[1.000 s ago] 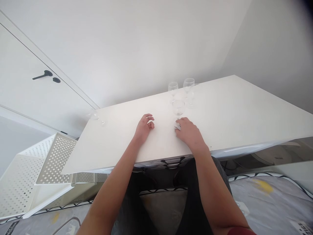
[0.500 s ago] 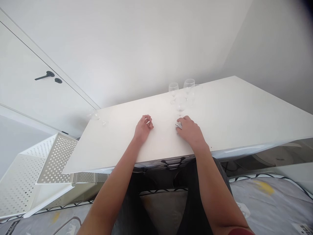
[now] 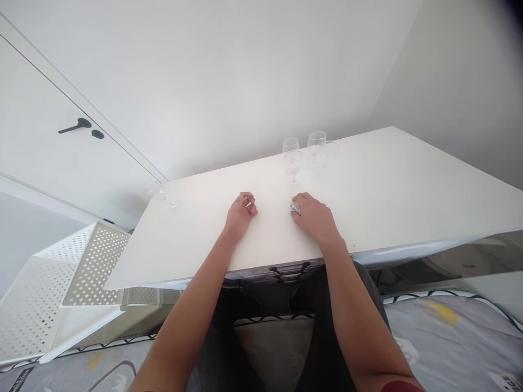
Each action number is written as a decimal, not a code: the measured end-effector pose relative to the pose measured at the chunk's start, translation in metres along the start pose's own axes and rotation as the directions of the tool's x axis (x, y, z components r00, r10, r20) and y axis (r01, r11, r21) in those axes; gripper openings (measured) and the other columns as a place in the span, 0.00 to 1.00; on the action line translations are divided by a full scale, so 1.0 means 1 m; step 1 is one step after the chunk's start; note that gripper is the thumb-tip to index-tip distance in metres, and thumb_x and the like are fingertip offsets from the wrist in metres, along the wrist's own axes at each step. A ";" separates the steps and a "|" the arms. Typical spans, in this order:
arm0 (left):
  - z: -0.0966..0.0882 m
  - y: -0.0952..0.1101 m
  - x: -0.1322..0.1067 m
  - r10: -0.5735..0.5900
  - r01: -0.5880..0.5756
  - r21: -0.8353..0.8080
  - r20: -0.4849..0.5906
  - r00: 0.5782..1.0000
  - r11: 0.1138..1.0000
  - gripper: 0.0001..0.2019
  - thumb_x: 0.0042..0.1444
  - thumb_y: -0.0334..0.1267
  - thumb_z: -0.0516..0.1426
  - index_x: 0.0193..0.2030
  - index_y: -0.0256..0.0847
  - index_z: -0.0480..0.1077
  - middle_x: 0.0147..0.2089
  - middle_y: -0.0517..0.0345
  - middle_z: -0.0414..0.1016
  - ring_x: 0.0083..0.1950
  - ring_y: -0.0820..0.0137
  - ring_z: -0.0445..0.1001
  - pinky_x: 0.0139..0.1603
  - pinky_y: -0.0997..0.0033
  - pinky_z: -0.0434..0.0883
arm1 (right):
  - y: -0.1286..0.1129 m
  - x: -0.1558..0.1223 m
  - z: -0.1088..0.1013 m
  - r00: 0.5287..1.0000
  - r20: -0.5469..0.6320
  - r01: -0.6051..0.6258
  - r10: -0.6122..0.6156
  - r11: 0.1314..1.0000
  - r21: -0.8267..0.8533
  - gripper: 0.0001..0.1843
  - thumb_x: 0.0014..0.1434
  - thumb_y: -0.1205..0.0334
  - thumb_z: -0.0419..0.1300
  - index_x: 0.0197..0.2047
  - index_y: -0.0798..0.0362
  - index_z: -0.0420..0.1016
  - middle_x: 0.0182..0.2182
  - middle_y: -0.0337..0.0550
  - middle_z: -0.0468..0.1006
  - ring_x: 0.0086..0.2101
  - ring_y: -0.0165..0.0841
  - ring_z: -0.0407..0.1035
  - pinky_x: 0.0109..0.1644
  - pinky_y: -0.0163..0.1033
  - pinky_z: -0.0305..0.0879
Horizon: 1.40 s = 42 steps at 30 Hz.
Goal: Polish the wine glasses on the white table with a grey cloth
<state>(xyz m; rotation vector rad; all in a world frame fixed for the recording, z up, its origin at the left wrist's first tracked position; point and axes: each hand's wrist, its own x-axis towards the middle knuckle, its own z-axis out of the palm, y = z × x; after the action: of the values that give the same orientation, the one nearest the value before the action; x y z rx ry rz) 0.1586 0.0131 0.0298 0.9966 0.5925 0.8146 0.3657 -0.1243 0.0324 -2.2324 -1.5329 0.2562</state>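
My left hand [image 3: 241, 212] rests on its side on the white tabletop [image 3: 196, 228], fingers loosely curled and a little apart, with nothing seen in them. To its right, my right hand [image 3: 314, 215] lies palm down, its thumb and fingers closed on a small crumpled whitish-grey wad [image 3: 295, 208], cloth or paper. Just beyond the right hand are several clear stemmed glasses, among them a front glass [image 3: 292, 160], one behind it [image 3: 290, 143] and one further right [image 3: 317, 140]. Their outlines overlap and are faint.
At the far left corner of the table, another clear glass [image 3: 159, 191] seems to lie on its side. White perforated shelving [image 3: 93, 267] stands left of the table. A wall rises behind, with a door handle [image 3: 77, 126] at left. Dark drawer handles [image 3: 290, 269] show below the front edge.
The front glass has shifted back and left, away from my right hand. My right hand has slid slightly left with the wad. My left hand has hardly moved.
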 end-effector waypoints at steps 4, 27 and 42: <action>-0.001 0.001 0.003 0.073 -0.076 -0.039 -0.072 0.995 0.996 0.15 0.68 0.52 0.62 0.40 0.40 0.73 0.36 0.58 0.67 0.28 0.78 0.64 0.32 0.73 0.68 | 0.000 0.001 0.002 0.999 -0.006 0.043 -0.043 0.999 0.005 0.16 0.71 0.62 0.53 0.57 0.50 0.77 0.62 0.48 0.76 0.40 0.38 0.76 0.40 0.43 0.66; -0.176 0.092 0.010 0.265 -0.558 -0.218 -0.707 0.656 0.800 0.27 0.71 0.66 0.44 0.69 0.58 0.51 0.60 0.47 0.76 0.57 0.69 0.84 0.53 0.66 0.80 | 0.004 0.003 0.004 0.999 -0.024 0.037 -0.036 0.998 0.054 0.15 0.70 0.63 0.55 0.56 0.50 0.77 0.61 0.48 0.77 0.43 0.39 0.77 0.42 0.42 0.67; -0.069 0.045 0.027 0.319 -0.404 -0.106 -0.448 0.835 0.909 0.18 0.63 0.56 0.62 0.52 0.48 0.69 0.52 0.53 0.77 0.49 0.65 0.84 0.49 0.65 0.81 | -0.009 0.001 -0.009 0.992 0.022 -0.118 0.122 0.870 0.478 0.13 0.70 0.59 0.52 0.44 0.46 0.79 0.26 0.38 0.76 0.25 0.34 0.66 0.32 0.37 0.60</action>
<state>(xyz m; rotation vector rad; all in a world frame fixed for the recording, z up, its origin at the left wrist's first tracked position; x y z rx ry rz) 0.1079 0.0828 0.0380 0.7582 0.6827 1.4281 0.3616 -0.1224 0.0442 -1.9228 -1.1638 0.5942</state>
